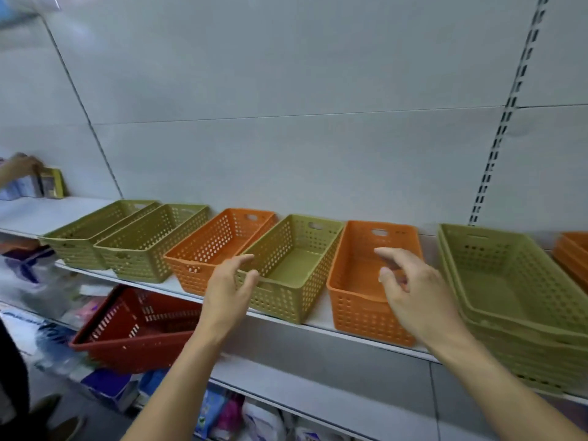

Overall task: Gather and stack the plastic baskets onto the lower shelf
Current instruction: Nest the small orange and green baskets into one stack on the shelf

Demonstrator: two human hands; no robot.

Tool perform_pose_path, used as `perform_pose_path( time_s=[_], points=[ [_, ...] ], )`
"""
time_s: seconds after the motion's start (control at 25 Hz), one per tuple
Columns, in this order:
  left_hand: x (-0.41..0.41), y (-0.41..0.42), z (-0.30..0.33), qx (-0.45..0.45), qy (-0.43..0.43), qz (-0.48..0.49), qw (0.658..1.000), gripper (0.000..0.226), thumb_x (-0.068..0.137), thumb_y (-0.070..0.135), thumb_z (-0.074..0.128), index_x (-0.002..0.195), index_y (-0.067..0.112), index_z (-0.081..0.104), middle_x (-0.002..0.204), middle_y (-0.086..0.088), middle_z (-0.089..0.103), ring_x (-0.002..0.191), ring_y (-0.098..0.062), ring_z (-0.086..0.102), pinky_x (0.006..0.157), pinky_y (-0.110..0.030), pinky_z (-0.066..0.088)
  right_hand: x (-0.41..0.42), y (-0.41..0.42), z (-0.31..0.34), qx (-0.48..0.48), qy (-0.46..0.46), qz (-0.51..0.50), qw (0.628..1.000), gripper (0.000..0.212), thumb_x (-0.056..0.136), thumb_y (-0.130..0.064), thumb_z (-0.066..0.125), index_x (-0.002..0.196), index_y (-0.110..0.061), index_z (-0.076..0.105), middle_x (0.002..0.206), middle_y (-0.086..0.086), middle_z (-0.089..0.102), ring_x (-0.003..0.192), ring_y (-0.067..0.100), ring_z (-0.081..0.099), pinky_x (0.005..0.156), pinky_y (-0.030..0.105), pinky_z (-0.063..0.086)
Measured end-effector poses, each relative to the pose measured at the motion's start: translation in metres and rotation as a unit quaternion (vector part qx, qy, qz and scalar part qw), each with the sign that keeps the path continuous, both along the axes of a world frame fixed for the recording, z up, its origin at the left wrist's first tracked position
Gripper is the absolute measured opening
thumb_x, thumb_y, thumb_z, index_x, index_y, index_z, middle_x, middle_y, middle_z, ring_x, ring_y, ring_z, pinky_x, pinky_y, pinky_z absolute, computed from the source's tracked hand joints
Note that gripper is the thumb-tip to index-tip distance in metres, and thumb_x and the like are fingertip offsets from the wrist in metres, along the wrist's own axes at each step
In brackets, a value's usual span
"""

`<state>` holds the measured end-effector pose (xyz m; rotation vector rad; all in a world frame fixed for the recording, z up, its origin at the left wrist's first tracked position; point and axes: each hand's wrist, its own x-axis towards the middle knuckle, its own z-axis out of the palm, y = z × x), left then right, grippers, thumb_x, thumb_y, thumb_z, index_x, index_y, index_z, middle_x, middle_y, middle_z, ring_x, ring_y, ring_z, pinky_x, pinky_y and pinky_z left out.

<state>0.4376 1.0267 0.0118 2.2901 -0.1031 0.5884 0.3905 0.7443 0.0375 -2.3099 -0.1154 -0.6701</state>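
both grips apart: left hand [229,283] at green basket [292,265] rim, right hand [410,291] over orange basket [366,300].

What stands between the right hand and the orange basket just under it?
Nothing visible does. The right hand hovers open over the orange basket, and its fingers overlap the empty inside; the neighbouring olive basket sits apart, leftward.

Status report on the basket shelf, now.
Left hand open at the green basket, right hand open over the orange basket. Five single baskets in a row, none stacked. Stacked green trays to the right. Nothing blocking.
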Motion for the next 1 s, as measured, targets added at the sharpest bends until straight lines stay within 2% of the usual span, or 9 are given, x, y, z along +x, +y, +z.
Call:
perform_pose_path(
  time_s=[0.12,0.24,0.36,0.44,0.52,0.6,0.8,0.92,1.0],
  points=[
    [0.035,0.049,0.005,0.002,0.017,0.009,1.000,0.033,0.093,0.015,0.060,0.125,0.007,0.063,0.125,-0.007,0.065,0.108,-0.014,0.056,0.091,-0.021,0.036,0.034,0.037,0.000,-0.016,0.037,-0.042,0.998,0.034,0.092,-0.021,0.056,0.126,-0.023,0.061,0.132,-0.001,0.062,0.125,0.022,0.054,0.102,0.042,0.044],
    [0.060,0.071,0.006,0.033,0.040,0.010,0.999,0.034,0.094,0.018,0.057,0.124,0.006,0.064,0.126,-0.010,0.066,0.118,-0.024,0.059,0.099,-0.031,0.041,0.061,0.037,-0.006,-0.045,0.115,-0.108,0.986,0.039,0.093,-0.025,0.053,0.132,-0.021,0.056,0.142,0.005,0.055,0.132,0.028,0.047,0.107,0.043,0.039],
    [0.075,0.063,0.002,0.145,0.017,-0.086,0.986,0.039,0.095,0.035,0.048,0.119,0.011,0.067,0.122,-0.008,0.069,0.118,-0.027,0.060,0.106,-0.042,0.040,0.071,0.026,-0.025,-0.157,0.222,-0.244,0.931,0.054,0.094,-0.031,0.050,0.145,-0.017,0.040,0.155,0.010,0.036,0.141,0.034,0.029,0.115,0.049,0.025],
    [0.082,0.049,-0.004,0.215,0.067,-0.133,0.965,0.048,0.098,0.043,0.044,0.135,0.015,0.056,0.144,-0.007,0.053,0.138,-0.024,0.043,0.119,-0.042,0.022,0.068,0.013,-0.026,-0.155,0.319,-0.304,0.884,0.065,0.094,-0.035,0.048,0.151,-0.015,0.024,0.159,0.013,0.024,0.145,0.035,0.022,0.117,0.049,0.022],
    [0.089,0.040,-0.009,0.255,0.157,-0.151,0.942,0.062,0.099,0.049,0.040,0.151,0.015,0.034,0.162,-0.011,0.024,0.151,-0.026,0.016,0.122,-0.039,0.006,0.063,0.002,-0.023,-0.143,0.360,-0.315,0.867,0.074,0.092,-0.033,0.054,0.152,-0.011,0.017,0.159,0.015,0.024,0.144,0.035,0.025,0.114,0.047,0.028],
    [0.088,0.036,-0.010,0.270,0.198,-0.158,0.929,0.072,0.097,0.055,0.039,0.155,0.016,0.022,0.165,-0.011,0.013,0.152,-0.028,0.005,0.122,-0.039,0.004,0.058,-0.005,-0.021,-0.168,0.374,-0.308,0.859,0.083,0.088,-0.028,0.060,0.153,-0.011,0.012,0.159,0.016,0.023,0.144,0.034,0.027,0.111,0.045,0.031],
    [0.086,0.035,0.005,0.313,0.181,-0.123,0.924,0.093,0.081,0.064,0.057,0.152,0.015,0.021,0.148,-0.014,0.039,0.133,-0.036,0.038,0.108,-0.042,0.036,0.044,-0.005,-0.014,-0.227,0.445,-0.312,0.808,0.089,0.082,-0.032,0.062,0.153,-0.012,0.011,0.159,0.013,0.021,0.147,0.032,0.018,0.112,0.043,0.030],
    [0.109,0.031,0.014,0.245,0.297,-0.118,0.915,0.089,0.087,0.057,0.057,0.150,0.008,0.019,0.148,-0.020,0.042,0.133,-0.037,0.044,0.105,-0.041,0.039,0.049,-0.001,-0.013,-0.252,0.487,-0.333,0.767,0.096,0.085,-0.041,0.059,0.153,-0.008,0.001,0.159,0.021,0.014,0.146,0.041,0.014,0.115,0.048,0.024],
    [0.123,0.029,0.015,0.175,0.363,-0.104,0.909,0.078,0.093,0.048,0.056,0.149,0.004,0.025,0.148,-0.019,0.045,0.132,-0.035,0.048,0.105,-0.039,0.042,0.051,-0.005,-0.016,-0.236,0.501,-0.346,0.757,0.101,0.084,-0.044,0.060,0.152,-0.006,-0.004,0.159,0.024,0.012,0.145,0.045,0.012,0.115,0.052,0.020]
  ],
)
